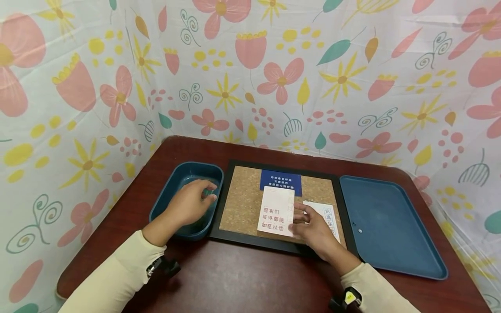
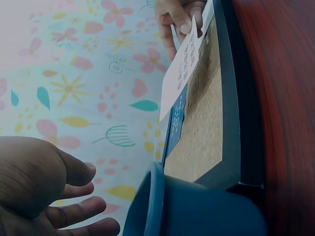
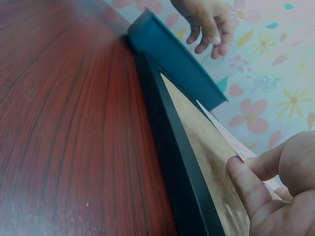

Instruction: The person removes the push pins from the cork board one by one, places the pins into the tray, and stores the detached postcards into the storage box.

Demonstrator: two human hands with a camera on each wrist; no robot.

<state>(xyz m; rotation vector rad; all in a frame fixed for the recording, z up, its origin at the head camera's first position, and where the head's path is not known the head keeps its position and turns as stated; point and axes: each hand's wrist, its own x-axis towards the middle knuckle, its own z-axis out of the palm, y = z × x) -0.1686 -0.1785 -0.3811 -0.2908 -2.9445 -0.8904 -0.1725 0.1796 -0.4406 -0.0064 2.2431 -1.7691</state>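
Note:
My right hand (image 1: 315, 232) pinches a pale card with red Chinese characters (image 1: 274, 213) by its right edge. The card is tilted over the black-framed corkboard (image 1: 238, 204), and its top overlaps a dark blue card (image 1: 287, 178). A white card with blue characters (image 1: 328, 215) lies on the board, partly hidden by that hand. Over the deep blue bin (image 1: 159, 204) hangs my left hand (image 1: 189, 204), fingers loosely bent. In the left wrist view, the left hand (image 2: 54, 191) shows nothing between its fingers. Something small and greenish inside the bin is mostly hidden.
A flat blue tray (image 1: 391, 226) lies right of the corkboard, with tiny pin-like pieces (image 1: 359, 230) near its left edge. Everything stands on a dark red wooden table (image 1: 235, 278). A flowered cloth (image 1: 274, 87) hangs behind and along the left.

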